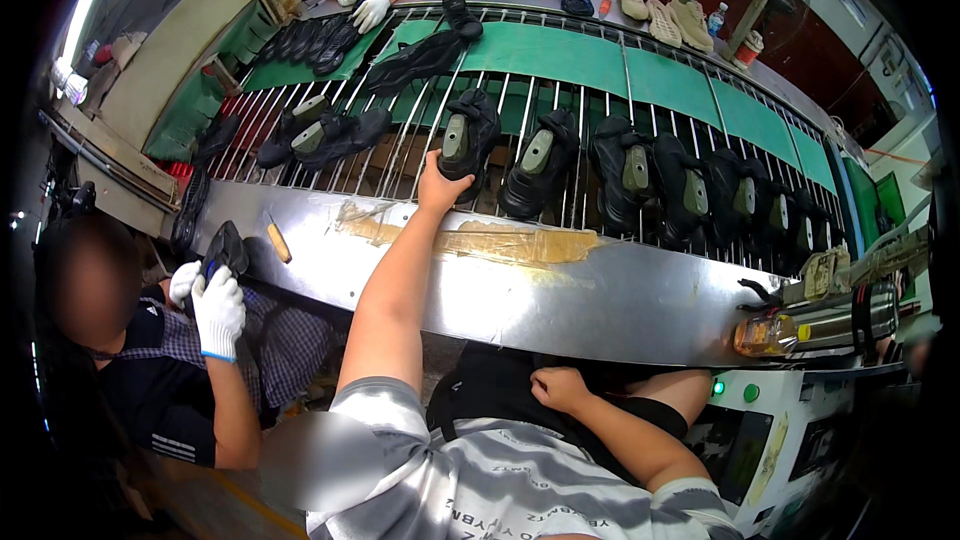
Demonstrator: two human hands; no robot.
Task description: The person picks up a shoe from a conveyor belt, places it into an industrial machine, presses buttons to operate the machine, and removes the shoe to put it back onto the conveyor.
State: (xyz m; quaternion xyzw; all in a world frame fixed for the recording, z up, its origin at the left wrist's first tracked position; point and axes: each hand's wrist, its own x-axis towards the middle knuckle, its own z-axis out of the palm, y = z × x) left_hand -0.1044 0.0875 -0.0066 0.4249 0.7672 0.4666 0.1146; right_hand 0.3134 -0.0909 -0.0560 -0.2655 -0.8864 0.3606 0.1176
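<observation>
My left hand (441, 185) reaches across the metal ledge, its thumb and fingers closed around the near end of a black shoe (482, 135). A grey-green shoe last (455, 138) shows in that shoe's opening. The shoe lies on a rack of metal rods (405, 145). Just right of it is another black shoe (540, 165) with a last inside. My right hand (560, 389) rests in my lap against black shorts, fingers curled, with nothing visible in them.
More lasted black shoes (686, 185) line the rack rightward. A tool with a tan handle (278, 241), a bottle (768, 335) and a steel flask (850, 318) lie on the ledge. At left a gloved co-worker (218, 312) holds a black shoe piece; others work across the rack.
</observation>
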